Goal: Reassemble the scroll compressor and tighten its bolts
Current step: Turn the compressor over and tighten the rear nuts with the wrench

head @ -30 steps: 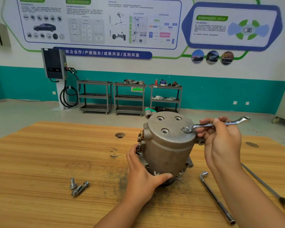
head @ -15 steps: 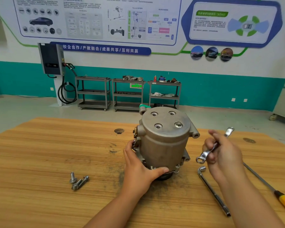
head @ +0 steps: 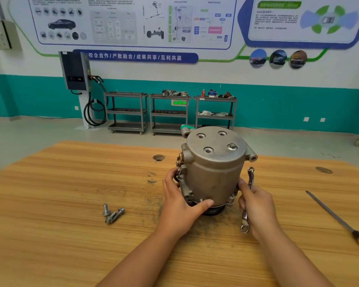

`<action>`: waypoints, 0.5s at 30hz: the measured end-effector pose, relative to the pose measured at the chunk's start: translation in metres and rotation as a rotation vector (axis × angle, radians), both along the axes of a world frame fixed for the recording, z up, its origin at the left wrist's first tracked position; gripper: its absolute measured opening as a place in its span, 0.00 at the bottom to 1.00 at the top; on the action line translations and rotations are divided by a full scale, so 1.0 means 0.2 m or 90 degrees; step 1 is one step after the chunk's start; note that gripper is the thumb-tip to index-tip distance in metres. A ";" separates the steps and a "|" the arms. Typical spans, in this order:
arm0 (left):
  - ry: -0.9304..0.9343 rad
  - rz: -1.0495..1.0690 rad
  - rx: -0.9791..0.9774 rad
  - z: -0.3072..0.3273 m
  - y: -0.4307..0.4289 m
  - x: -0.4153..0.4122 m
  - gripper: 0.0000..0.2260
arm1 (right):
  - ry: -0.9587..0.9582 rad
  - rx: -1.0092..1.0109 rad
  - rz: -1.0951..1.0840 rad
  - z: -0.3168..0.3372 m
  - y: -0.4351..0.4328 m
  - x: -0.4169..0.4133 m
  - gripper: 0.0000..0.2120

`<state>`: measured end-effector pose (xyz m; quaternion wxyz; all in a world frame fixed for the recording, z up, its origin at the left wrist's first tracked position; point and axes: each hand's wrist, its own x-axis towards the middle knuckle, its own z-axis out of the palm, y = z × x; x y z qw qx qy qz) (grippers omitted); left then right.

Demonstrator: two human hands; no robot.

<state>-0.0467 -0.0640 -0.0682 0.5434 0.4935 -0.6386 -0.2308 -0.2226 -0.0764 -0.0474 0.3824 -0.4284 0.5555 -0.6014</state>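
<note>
Fingers (head: 171,177) of my left hand (head: 180,201) curl round the compressor (head: 214,172), steadying it upright, while my right hand (head: 257,206) braces the opposite side, wrench (head: 250,180) gripped ready for tightening. Loose bolts (head: 112,214) lie well left of my left fingers.

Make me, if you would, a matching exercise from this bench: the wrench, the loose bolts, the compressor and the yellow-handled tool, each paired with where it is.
Things:
1. wrench
2. loose bolts
3. compressor
4. yellow-handled tool

Places:
A. lying on the table, left of the compressor
B. upright on the table, gripped by the left hand
C. lying near the table's right edge
D. held in the right hand

Pairs: 1-D, 2-A, 3-B, 4-C
</note>
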 end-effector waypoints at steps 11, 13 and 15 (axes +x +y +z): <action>-0.130 0.287 0.062 0.22 0.03 0.34 0.06 | -0.023 0.002 0.000 -0.01 -0.02 0.00 0.19; -0.433 0.340 0.208 0.23 0.03 0.44 0.09 | -0.017 -0.002 -0.005 -0.01 -0.02 -0.01 0.19; -0.630 0.379 0.314 0.20 0.05 0.48 0.13 | -0.013 0.000 -0.004 -0.01 -0.02 -0.01 0.18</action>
